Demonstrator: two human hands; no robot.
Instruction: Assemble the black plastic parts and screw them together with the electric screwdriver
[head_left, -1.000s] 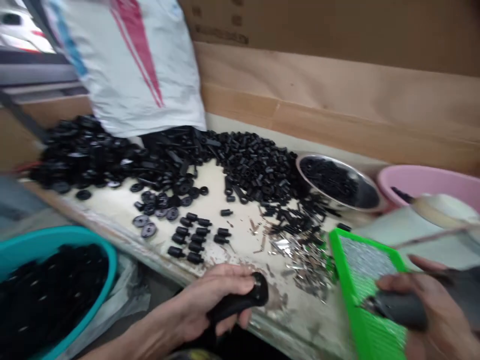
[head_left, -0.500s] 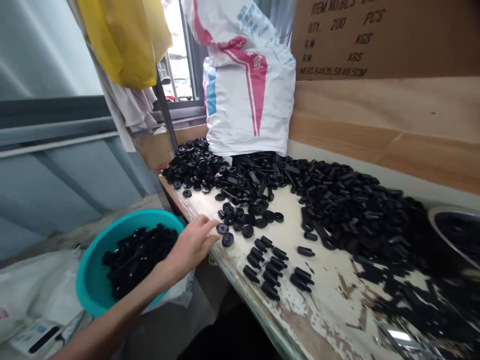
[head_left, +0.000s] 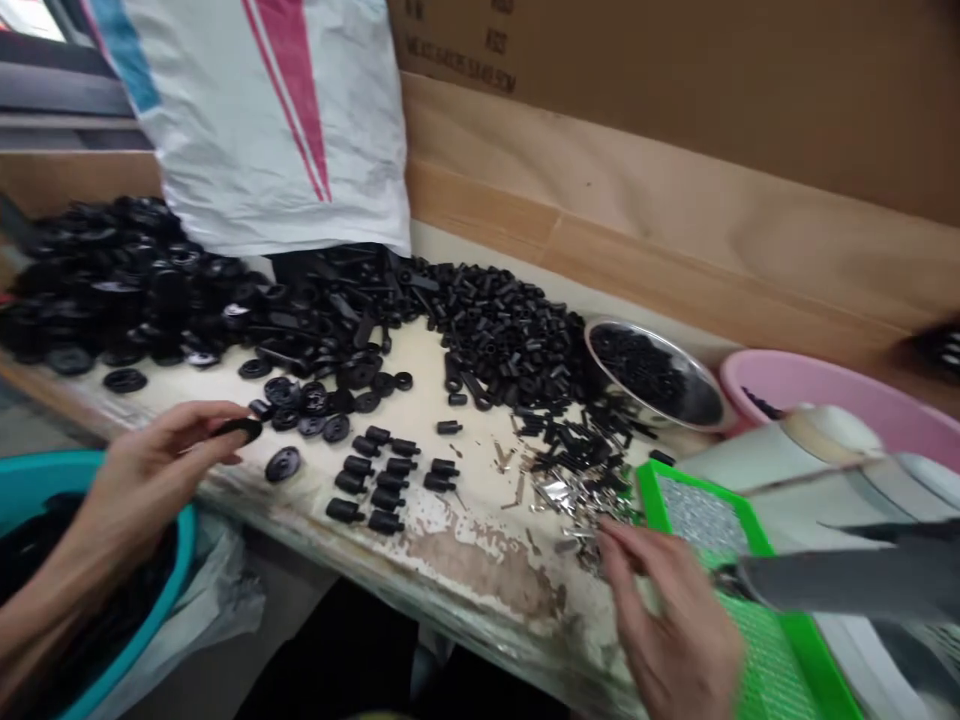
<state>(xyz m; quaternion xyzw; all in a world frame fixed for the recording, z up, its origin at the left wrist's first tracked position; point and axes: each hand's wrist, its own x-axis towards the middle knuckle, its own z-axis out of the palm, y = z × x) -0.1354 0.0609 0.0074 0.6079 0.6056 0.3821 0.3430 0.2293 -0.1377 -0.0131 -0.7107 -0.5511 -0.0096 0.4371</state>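
Observation:
My left hand (head_left: 169, 465) pinches a round black plastic disc (head_left: 238, 430) above the table's front edge. A similar black disc (head_left: 283, 464) lies on the table just to its right. On the right, my right hand (head_left: 671, 610) reaches to a heap of small shiny metal pieces (head_left: 577, 505), thumb and forefinger tips together there. Whether a piece is between those tips cannot be made out. Short black cylinders with thin ends (head_left: 386, 497) lie in rows between my hands.
Heaps of black plastic parts (head_left: 510, 330) run along the back beneath a white sack (head_left: 277, 130). A metal bowl (head_left: 660, 375), pink basin (head_left: 847, 390), green tray (head_left: 757, 540) and grey power screwdriver (head_left: 847, 580) are at right. A teal tub (head_left: 176, 560) stands lower left.
The view has swung right and closer. My left hand, earlier reaching at the discs by the table edge, now holds one. My right hand has come into view at the metal pieces.

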